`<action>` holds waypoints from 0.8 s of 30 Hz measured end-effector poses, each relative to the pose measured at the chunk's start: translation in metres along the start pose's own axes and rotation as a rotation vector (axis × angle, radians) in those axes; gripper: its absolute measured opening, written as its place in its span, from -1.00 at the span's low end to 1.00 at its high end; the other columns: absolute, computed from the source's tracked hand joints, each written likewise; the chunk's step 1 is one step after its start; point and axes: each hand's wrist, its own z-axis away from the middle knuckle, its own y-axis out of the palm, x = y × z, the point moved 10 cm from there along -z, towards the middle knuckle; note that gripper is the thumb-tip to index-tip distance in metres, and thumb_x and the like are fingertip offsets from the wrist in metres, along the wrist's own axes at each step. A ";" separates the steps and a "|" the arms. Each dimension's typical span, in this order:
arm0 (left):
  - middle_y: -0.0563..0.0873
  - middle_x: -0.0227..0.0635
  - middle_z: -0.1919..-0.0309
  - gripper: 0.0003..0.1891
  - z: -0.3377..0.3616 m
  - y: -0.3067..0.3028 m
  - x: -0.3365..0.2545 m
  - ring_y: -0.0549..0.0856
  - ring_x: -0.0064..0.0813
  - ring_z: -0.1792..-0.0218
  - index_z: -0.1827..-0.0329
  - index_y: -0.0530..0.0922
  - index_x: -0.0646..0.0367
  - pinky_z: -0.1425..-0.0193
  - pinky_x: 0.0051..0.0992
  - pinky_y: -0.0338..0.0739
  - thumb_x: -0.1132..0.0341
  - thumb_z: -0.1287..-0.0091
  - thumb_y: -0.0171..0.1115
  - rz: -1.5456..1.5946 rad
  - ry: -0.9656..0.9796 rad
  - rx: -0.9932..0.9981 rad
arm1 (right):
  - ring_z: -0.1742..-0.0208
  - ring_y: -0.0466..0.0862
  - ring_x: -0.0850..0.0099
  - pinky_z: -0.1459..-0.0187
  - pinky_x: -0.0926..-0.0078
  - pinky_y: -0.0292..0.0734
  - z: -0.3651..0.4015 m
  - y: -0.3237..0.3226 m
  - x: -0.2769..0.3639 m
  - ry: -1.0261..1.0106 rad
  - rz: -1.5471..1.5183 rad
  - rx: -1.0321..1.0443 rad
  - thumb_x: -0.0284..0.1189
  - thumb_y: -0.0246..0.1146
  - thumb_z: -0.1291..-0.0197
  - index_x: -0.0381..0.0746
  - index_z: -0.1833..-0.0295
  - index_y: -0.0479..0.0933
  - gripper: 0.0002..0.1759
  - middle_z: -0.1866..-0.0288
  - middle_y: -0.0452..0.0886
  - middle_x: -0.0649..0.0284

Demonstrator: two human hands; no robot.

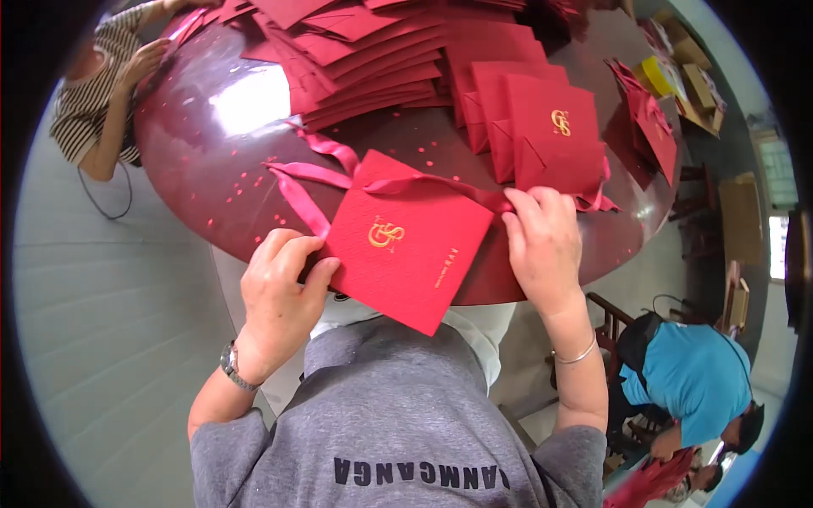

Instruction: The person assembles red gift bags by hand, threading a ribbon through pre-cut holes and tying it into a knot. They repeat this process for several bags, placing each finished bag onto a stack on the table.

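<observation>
A red paper bag with a gold emblem (411, 245) lies tilted at the near edge of the dark red table (203, 182). My left hand (286, 284) is at its left side, thumb and fingers pinched on the bag's edge beside a pink ribbon (298, 196). Another stretch of ribbon (415, 181) crosses the bag's upper part and runs right to my right hand (546, 241), whose fingers are closed on its end. Just beyond my right hand stand several red bags (555, 127) in a row.
A large stack of red bags (364, 59) fills the far middle. More bags with ribbons (652, 127) are at right. Small red scraps (254, 182) dot the table. A person in stripes (106, 93) is at far left; another in blue (690, 381) bends at lower right.
</observation>
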 end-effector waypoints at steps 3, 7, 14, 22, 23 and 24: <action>0.64 -0.23 0.37 -0.80 -0.004 0.000 0.006 0.68 -0.24 0.32 0.27 0.63 0.24 0.24 -0.35 0.55 0.41 -0.08 0.44 0.037 -0.081 0.029 | 0.11 0.53 0.13 0.09 0.25 0.46 0.007 -0.002 -0.001 -0.029 -0.080 -0.044 -0.54 0.33 -0.13 -0.27 0.19 0.57 -0.87 0.21 0.57 0.15; 0.62 -0.27 0.42 -0.80 -0.010 0.002 0.011 0.64 -0.36 0.39 0.27 0.63 0.25 0.30 -0.42 0.52 0.44 -0.07 0.45 0.082 -0.151 0.089 | 0.32 0.63 0.37 0.23 0.42 0.51 0.024 -0.006 -0.023 0.262 -0.552 0.053 -0.62 0.27 -0.21 -0.33 0.01 0.54 -0.77 0.35 0.61 0.21; 0.66 -0.26 0.40 -0.74 -0.021 0.015 0.015 0.64 -0.40 0.44 0.18 0.64 0.25 0.32 -0.43 0.54 0.46 -0.06 0.45 0.123 -0.184 0.147 | 0.38 0.52 0.52 0.37 0.58 0.39 0.039 -0.033 0.014 -0.008 -1.476 0.230 -0.43 0.29 -0.32 -0.35 -0.27 0.41 -0.54 0.24 0.59 0.19; 0.65 -0.20 0.31 -0.76 -0.042 0.028 -0.005 0.68 -0.15 0.19 0.13 0.64 0.22 0.09 -0.26 0.57 0.42 -0.12 0.36 0.060 -0.021 0.242 | 0.33 0.63 0.42 0.31 0.54 0.52 0.036 -0.048 0.013 0.123 -1.463 -0.045 -0.27 0.51 -0.11 -0.40 -0.18 0.50 -0.38 0.29 0.66 0.15; 0.64 -0.19 0.29 -0.76 -0.045 0.031 -0.009 0.66 -0.13 0.17 0.12 0.63 0.22 0.08 -0.24 0.56 0.42 -0.13 0.35 0.044 0.004 0.271 | 0.44 0.57 0.44 0.36 0.56 0.45 0.031 -0.055 0.018 0.007 -1.345 -0.050 -0.20 0.48 -0.14 -0.38 -0.07 0.60 -0.47 0.37 0.64 0.19; 0.63 -0.19 0.27 -0.76 -0.048 0.035 -0.012 0.65 -0.10 0.14 0.11 0.63 0.21 0.07 -0.22 0.55 0.42 -0.15 0.33 0.028 0.030 0.299 | 0.44 0.57 0.44 0.36 0.56 0.45 0.024 -0.057 0.018 0.005 -1.338 -0.045 -0.20 0.48 -0.14 -0.38 -0.07 0.60 -0.47 0.37 0.64 0.19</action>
